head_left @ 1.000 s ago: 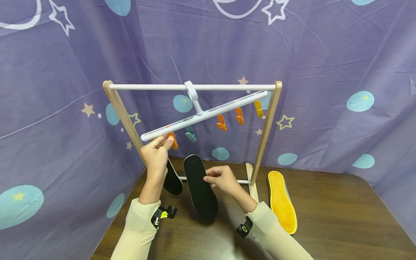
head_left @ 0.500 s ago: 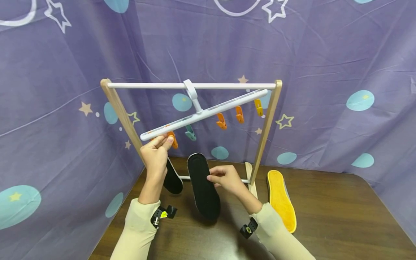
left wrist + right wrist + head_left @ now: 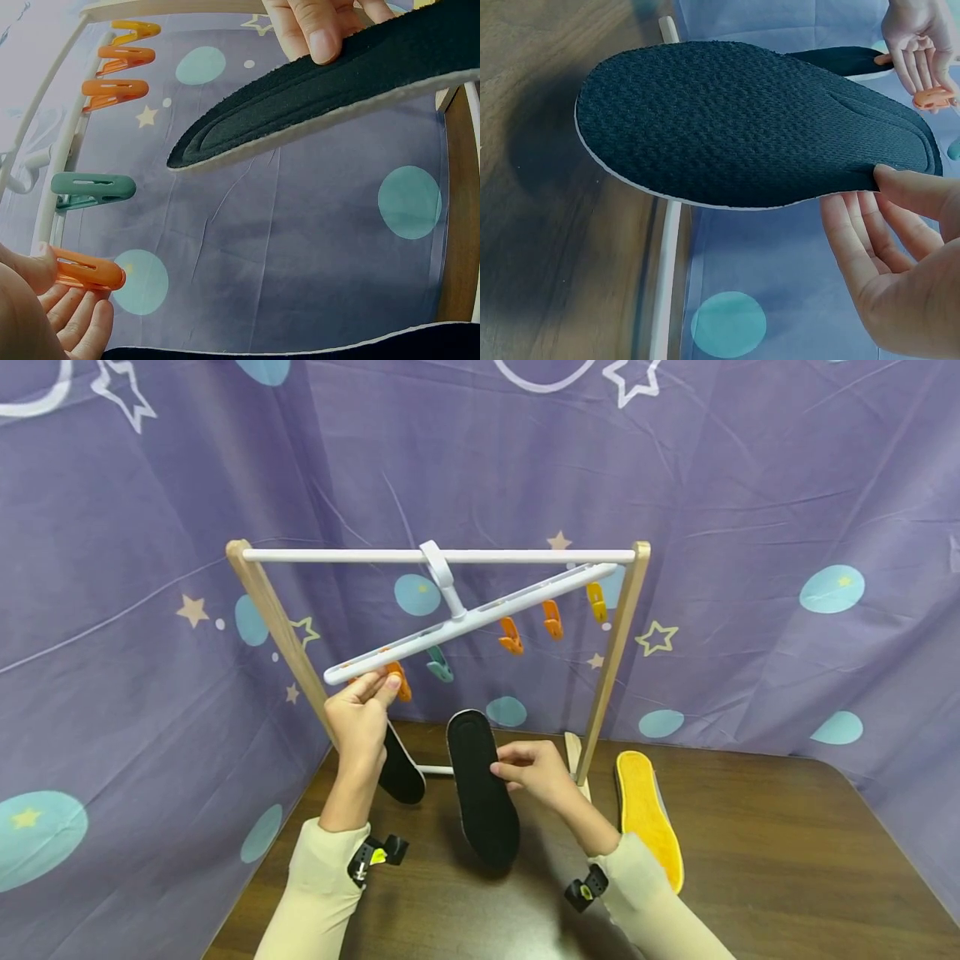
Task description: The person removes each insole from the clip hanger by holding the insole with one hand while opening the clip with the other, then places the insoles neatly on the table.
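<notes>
My left hand [image 3: 358, 720] pinches an orange clothespin [image 3: 402, 685] near the low left end of a white clip hanger [image 3: 498, 608]. The left wrist view shows thumb and fingers around that clothespin [image 3: 88, 270]. In my right hand [image 3: 536, 772] a black insole [image 3: 483, 797] is held by its side edge, thumb on the dark face. It stands nearly upright below the hanger, apart from every clothespin. A second black insole [image 3: 402, 774] hangs behind my left wrist; its top is hidden in the head view.
The hanger hooks over the white bar [image 3: 525, 557] of a wooden-sided rack [image 3: 617, 660]. A teal clothespin [image 3: 439, 665], two more orange ones and a yellow clothespin [image 3: 597, 602] hang along it. A yellow insole [image 3: 648, 822] lies on the brown table [image 3: 780, 843] at right.
My right hand has moved the black insole a little to the right, away from the left hand. The left hand stays on the orange clothespin.
</notes>
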A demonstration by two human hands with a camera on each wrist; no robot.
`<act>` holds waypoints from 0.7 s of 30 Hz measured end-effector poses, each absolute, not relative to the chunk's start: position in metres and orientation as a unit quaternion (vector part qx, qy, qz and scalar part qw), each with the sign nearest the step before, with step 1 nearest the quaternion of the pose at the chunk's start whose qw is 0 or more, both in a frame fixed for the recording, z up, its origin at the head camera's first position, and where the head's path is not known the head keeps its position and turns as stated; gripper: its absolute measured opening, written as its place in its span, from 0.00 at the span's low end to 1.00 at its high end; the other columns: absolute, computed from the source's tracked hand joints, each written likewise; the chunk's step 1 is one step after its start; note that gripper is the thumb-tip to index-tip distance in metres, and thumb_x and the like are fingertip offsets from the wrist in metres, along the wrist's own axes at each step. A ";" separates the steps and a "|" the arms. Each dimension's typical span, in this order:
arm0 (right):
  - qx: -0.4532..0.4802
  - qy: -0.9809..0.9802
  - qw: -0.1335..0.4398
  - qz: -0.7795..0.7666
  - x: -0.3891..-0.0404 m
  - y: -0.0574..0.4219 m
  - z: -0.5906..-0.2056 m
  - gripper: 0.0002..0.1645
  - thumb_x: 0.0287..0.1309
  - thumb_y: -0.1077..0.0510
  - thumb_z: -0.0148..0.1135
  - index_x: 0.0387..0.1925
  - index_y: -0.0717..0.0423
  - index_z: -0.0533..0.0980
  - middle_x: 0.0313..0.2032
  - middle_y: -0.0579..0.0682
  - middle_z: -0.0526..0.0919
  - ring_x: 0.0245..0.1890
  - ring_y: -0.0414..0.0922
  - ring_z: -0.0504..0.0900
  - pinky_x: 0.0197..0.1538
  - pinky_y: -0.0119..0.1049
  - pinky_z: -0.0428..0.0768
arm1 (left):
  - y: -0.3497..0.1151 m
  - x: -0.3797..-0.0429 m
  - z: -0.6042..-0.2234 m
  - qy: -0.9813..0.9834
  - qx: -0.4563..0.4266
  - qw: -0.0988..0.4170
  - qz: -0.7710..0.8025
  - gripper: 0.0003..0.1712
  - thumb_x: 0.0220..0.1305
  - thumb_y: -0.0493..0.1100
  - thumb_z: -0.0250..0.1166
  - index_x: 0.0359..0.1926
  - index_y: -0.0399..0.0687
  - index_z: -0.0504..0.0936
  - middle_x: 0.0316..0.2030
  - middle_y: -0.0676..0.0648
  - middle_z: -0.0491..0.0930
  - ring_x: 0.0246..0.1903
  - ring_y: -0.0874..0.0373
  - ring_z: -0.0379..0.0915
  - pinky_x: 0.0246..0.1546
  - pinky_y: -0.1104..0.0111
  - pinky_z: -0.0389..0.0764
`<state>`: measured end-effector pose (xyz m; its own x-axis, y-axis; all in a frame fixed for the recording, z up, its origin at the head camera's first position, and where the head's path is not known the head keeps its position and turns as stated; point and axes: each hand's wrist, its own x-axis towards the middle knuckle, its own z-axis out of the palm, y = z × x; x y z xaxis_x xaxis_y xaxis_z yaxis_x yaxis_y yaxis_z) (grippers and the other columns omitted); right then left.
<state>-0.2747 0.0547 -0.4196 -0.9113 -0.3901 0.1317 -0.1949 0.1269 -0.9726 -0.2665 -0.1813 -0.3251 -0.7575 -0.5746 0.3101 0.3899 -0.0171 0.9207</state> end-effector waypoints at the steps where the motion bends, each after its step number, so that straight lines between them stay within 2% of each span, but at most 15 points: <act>1: -0.194 0.747 0.077 -0.631 -0.275 0.056 -0.420 0.13 0.60 0.67 0.70 0.44 0.72 0.84 0.38 0.65 0.89 0.33 0.39 0.86 0.40 0.51 0.89 | -0.181 -0.267 -0.325 -0.613 0.075 0.340 -0.709 0.16 0.58 0.24 0.70 0.49 0.19 0.83 0.32 0.50 0.89 0.30 0.72 0.83 0.37 0.80 0.84; 4: -0.194 0.748 0.072 -0.631 -0.275 0.060 -0.420 0.13 0.60 0.66 0.70 0.44 0.72 0.83 0.39 0.65 0.89 0.33 0.39 0.86 0.40 0.52 0.89 | -0.181 -0.267 -0.325 -0.615 0.075 0.341 -0.707 0.16 0.58 0.24 0.70 0.48 0.19 0.83 0.29 0.55 0.87 0.30 0.72 0.83 0.36 0.80 0.84; 10: -0.180 0.748 0.074 -0.634 -0.272 0.070 -0.417 0.14 0.61 0.65 0.69 0.46 0.71 0.83 0.40 0.63 0.89 0.33 0.38 0.85 0.37 0.38 0.89 | -0.180 -0.266 -0.326 -0.610 0.071 0.341 -0.712 0.16 0.58 0.23 0.70 0.48 0.18 0.82 0.30 0.54 0.88 0.30 0.72 0.83 0.36 0.80 0.84; 15: -0.168 0.746 0.088 -0.638 -0.270 0.078 -0.417 0.15 0.62 0.65 0.69 0.48 0.71 0.82 0.41 0.62 0.88 0.35 0.39 0.85 0.40 0.41 0.89 | -0.181 -0.266 -0.327 -0.612 0.071 0.340 -0.711 0.16 0.59 0.23 0.70 0.49 0.19 0.82 0.36 0.47 0.89 0.31 0.72 0.83 0.37 0.80 0.84; 21: -0.157 0.747 0.084 -0.640 -0.269 0.088 -0.418 0.15 0.62 0.64 0.69 0.48 0.71 0.82 0.41 0.61 0.88 0.35 0.40 0.85 0.40 0.42 0.89 | -0.181 -0.267 -0.327 -0.613 0.070 0.340 -0.710 0.16 0.59 0.23 0.69 0.49 0.19 0.82 0.32 0.52 0.88 0.31 0.73 0.83 0.37 0.81 0.83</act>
